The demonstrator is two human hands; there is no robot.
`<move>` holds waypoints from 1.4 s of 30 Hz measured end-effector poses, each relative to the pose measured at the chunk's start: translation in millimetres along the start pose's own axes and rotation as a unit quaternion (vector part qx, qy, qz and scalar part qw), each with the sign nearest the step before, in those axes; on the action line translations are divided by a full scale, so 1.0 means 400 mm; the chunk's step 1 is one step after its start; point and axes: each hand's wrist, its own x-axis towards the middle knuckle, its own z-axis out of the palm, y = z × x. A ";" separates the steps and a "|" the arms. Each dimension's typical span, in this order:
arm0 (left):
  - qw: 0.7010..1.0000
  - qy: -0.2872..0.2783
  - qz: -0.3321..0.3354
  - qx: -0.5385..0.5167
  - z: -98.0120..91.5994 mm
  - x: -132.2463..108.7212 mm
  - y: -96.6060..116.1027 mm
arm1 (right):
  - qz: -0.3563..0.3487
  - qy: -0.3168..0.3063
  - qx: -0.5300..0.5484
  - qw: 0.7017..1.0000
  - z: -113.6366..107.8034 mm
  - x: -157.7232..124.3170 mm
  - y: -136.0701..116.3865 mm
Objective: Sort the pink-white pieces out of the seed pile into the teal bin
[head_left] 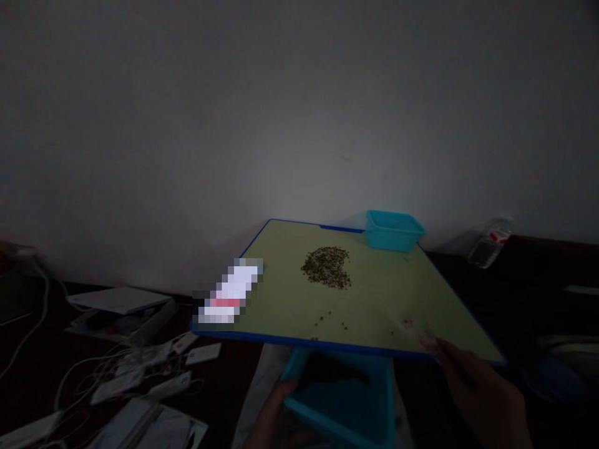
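Note:
My left hand is closed on the left rim of a blue plastic basin, tilted just below the near edge of a small board table. Dark material lies inside the basin; what it is I cannot make out. My right hand, at the near right corner, pinches a thin, see-through strip with pink marks, blurred and low over the tabletop. A loose patch of small brown-green grains is spread on the pale yellow tabletop. Several stray grains lie nearer the front edge.
A second blue basin stands at the tabletop's far right corner. A lit, pixelated screen lies at the left edge. Power strips and cables crowd the dark floor on the left, beside a white box. A plastic bottle is on the right.

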 end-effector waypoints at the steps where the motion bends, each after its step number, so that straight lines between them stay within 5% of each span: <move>1: 1.000 -0.002 -0.003 -0.004 0.007 0.000 0.000 | -0.023 -0.006 0.007 1.000 -0.002 -0.010 -0.007; 8: 0.999 -0.020 0.025 -0.001 0.049 -0.020 -0.010 | -0.103 -0.010 0.073 0.992 0.002 0.026 -0.096; 19: 1.000 -0.027 0.009 0.002 0.045 -0.033 -0.011 | -0.244 -0.015 0.104 0.964 -0.044 0.070 -0.194; 23: 0.999 -0.051 0.012 0.016 0.048 -0.055 0.003 | -0.229 -0.027 0.130 0.964 -0.044 0.073 -0.192; 29: 1.000 0.011 -0.002 -0.003 0.010 -0.027 0.014 | -0.085 -0.004 0.127 0.988 0.039 0.090 -0.151; 35: 0.998 0.064 0.010 -0.002 -0.045 -0.001 0.020 | -0.093 -0.029 0.138 0.986 0.118 0.138 -0.168; 42: 0.997 0.078 0.014 0.011 -0.030 -0.029 0.039 | -0.116 -0.032 0.209 0.970 0.175 0.177 -0.229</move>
